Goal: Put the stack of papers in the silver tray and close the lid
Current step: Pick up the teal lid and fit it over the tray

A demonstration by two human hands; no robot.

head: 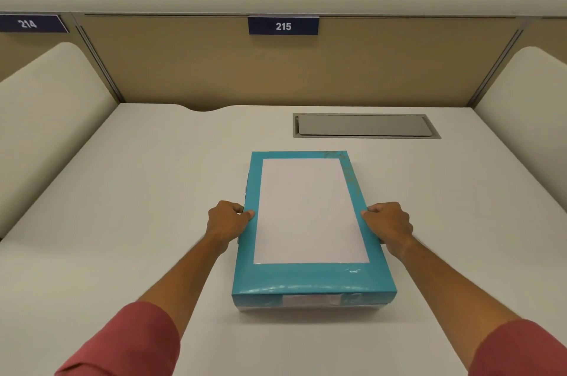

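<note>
A pack (310,222) of papers in a teal wrap is seen lying flat on the white surface (147,191), near the middle and a little to the right. A big white sheet or label is seen on top of the pack, with a teal border all around it. The wrap is a bit torn and wrinkled along the right edge and at the near end, where a pale label is stuck. The pack is held from both sides. The left hand (228,220) is pressed to the left edge, with the thumb laid on the top border and the fingers (237,209) curled down around the side. The right hand (388,222) is pressed to the right edge in the same way, and its fingers are curled around that side too. Both hands are closed on the pack, about halfway along it. Whether the pack is lifted or resting on the surface cannot be told. Red sleeves (129,342) are seen on both arms, pushed up past the wrists. Behind the pack, well apart from it, a silver tray (366,125) is set into the surface, and its flat grey lid is seen lying shut over it. A tan wall (214,69) is seen at the back, with a blue tag (283,26) marked 215 on it and another marked 214 far to the left. Cream side panels are seen at the left and right of the surface
</note>
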